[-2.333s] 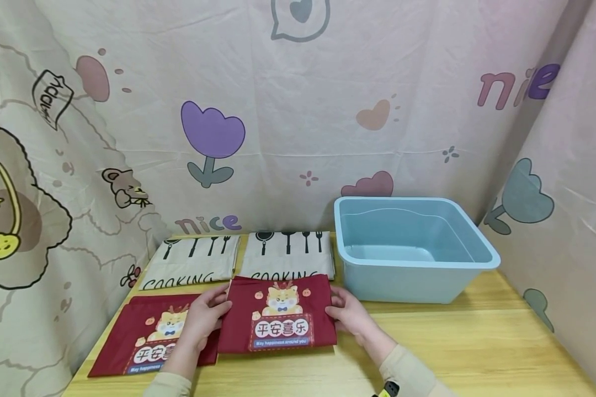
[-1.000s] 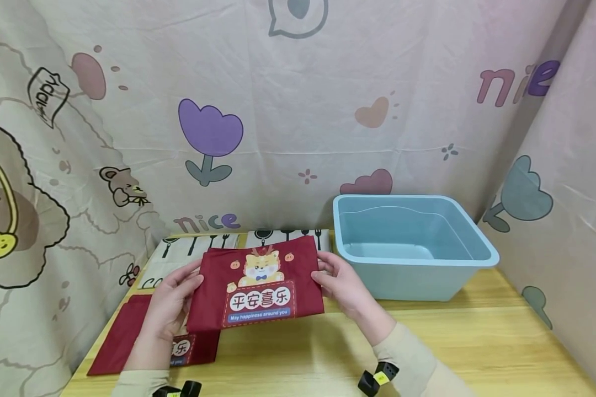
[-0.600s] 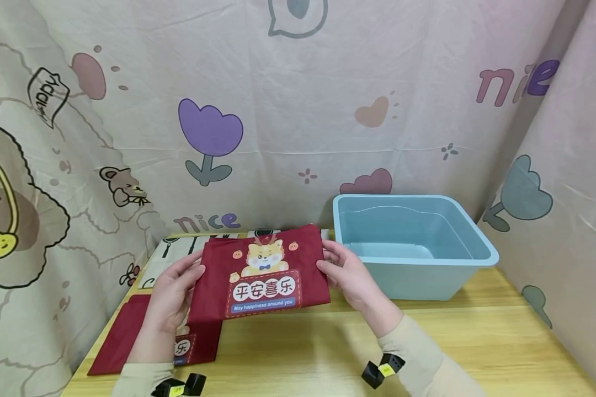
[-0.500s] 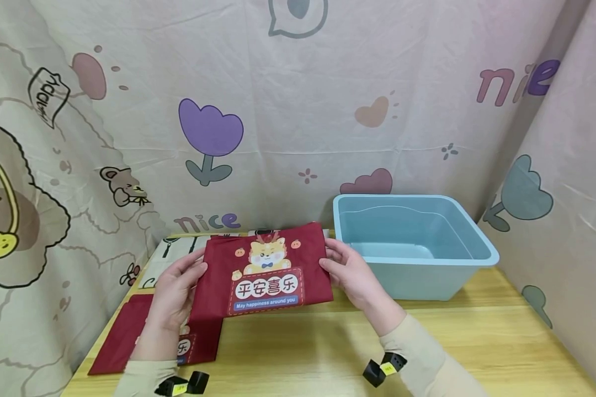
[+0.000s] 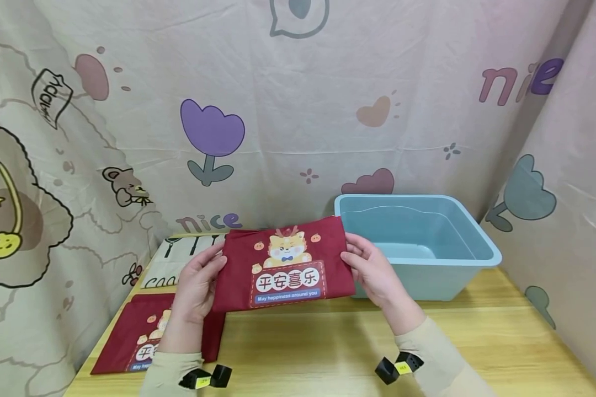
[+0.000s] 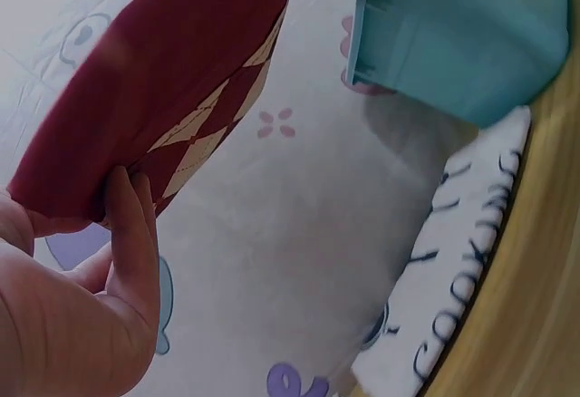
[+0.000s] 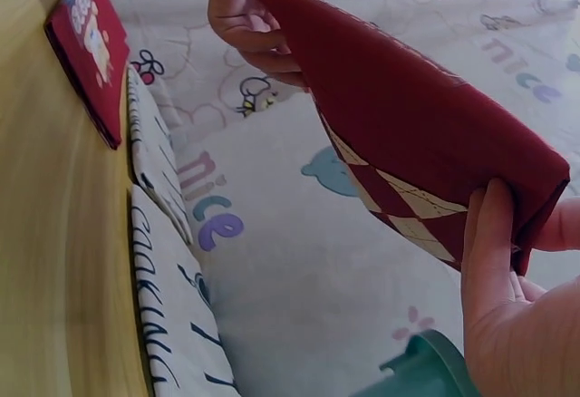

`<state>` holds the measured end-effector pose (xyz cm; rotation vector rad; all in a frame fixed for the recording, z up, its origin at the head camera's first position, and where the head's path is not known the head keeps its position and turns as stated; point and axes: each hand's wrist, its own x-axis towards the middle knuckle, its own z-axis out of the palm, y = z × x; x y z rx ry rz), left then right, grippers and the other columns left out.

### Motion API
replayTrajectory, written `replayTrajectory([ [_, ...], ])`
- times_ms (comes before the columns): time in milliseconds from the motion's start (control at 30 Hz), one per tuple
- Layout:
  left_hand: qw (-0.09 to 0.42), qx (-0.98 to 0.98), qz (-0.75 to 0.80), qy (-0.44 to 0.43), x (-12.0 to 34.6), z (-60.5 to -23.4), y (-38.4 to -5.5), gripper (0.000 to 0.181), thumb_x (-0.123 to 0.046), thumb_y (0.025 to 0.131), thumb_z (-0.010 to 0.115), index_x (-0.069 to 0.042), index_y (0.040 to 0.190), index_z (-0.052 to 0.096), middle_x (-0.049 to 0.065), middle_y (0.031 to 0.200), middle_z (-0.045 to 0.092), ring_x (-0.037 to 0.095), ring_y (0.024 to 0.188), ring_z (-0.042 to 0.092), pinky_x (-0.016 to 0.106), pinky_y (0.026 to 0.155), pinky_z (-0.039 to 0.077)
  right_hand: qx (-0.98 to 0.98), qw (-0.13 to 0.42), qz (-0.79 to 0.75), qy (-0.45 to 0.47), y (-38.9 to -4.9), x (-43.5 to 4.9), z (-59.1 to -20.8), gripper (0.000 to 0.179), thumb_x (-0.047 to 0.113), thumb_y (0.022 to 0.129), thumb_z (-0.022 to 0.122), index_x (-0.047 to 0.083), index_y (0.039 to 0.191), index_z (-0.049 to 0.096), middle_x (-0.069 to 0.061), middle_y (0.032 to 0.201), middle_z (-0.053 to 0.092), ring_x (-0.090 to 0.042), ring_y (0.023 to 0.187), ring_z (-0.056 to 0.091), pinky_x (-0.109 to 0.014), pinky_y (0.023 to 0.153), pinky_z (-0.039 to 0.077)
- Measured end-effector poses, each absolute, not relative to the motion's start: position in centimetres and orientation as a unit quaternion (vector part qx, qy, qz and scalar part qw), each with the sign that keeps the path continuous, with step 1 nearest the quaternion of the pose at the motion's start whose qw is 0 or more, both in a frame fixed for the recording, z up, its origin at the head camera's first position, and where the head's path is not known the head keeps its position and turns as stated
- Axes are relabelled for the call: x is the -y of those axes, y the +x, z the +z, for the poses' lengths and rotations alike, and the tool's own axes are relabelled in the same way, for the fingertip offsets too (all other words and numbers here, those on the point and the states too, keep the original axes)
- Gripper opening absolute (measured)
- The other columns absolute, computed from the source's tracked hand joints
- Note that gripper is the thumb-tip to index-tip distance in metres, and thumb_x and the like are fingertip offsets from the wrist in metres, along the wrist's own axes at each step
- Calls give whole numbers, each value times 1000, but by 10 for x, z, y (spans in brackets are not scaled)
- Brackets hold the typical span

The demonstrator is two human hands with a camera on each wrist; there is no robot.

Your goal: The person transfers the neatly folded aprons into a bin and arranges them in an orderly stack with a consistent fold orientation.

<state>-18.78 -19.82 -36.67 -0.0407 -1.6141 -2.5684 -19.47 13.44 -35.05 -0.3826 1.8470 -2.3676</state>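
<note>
A folded dark red cloth (image 5: 283, 264) with a cartoon animal print and Chinese lettering is held up above the table, slightly tilted. My left hand (image 5: 198, 281) pinches its left edge, thumb in front and fingers behind. At the opposite edge, my right hand (image 5: 374, 267) grips it the same way. Both wrist views show a red-and-cream diamond pattern on the cloth's underside, with the left fingers (image 6: 131, 243) and right fingers (image 7: 489, 243) against it. A second folded red cloth (image 5: 124, 336) lies on the table at left, partly hidden behind my left forearm.
A light blue plastic tub (image 5: 427, 281) stands at the back right, beyond my right hand. Two folded white cloths lettered "COOKING" lie along the back; the left one (image 5: 161, 270) shows in part, the other (image 7: 177, 306) is visible from the right wrist. A printed curtain (image 5: 298, 138) surrounds the wooden table (image 5: 477, 342).
Both hands have lifted the red cloth off the table area, up and leftward at first, then carried it back to the right, nearer the tub. It now covers the right-hand white cloth in the head view.
</note>
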Motion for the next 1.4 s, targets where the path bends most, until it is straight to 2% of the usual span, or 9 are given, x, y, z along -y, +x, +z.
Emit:
replayTrajectory([
  [233, 53, 534, -844, -4, 176, -362, -195, 33, 3, 97, 56, -15, 122, 70, -1, 102, 70, 13, 84, 68, 29, 70, 59, -613, 35, -779, -128, -192, -155, -347, 53, -1, 99, 49, -12, 147, 30, -1, 112, 60, -11, 94, 63, -27, 78, 57],
  [500, 52, 542, -839, -1, 145, -357, -205, 41, 3, 97, 56, -1, 138, 55, 0, 103, 70, 15, 84, 68, 32, 70, 59, -624, 16, -775, -100, -190, -181, -338, 55, 4, 101, 48, -8, 150, 26, 4, 114, 62, -10, 98, 63, -27, 78, 57],
  [800, 56, 546, -836, -6, 113, -354, -213, 42, 0, 97, 57, 3, 139, 52, -1, 104, 66, 11, 86, 65, 29, 70, 57, -618, 1, -783, -73, -190, -208, -334, 58, 13, 103, 51, -6, 151, 25, 6, 115, 62, -10, 95, 65, -29, 76, 58],
  [967, 46, 542, -839, -15, 95, -352, -216, 41, -1, 98, 57, 3, 138, 53, 0, 104, 67, 11, 86, 65, 26, 69, 56, -612, -10, -789, -52, -190, -223, -333, 53, 18, 102, 56, 4, 148, 37, 4, 117, 60, -10, 97, 64, -29, 77, 58],
  [1200, 40, 539, -841, -25, 71, -346, -219, 40, -2, 97, 58, 1, 137, 55, 3, 106, 66, 12, 84, 65, 25, 68, 56, -595, -30, -803, -26, -189, -245, -331, 31, 21, 99, 61, 23, 130, 62, 2, 122, 54, -9, 98, 63, -28, 76, 58],
  [1400, 25, 540, -841, -26, 50, -341, -221, 40, -3, 97, 60, -1, 137, 56, 8, 112, 66, 14, 86, 65, 26, 70, 56, -569, -41, -821, -20, -190, -267, -331, 23, 19, 99, 61, 28, 118, 70, 4, 117, 59, -10, 93, 66, -28, 73, 58],
])
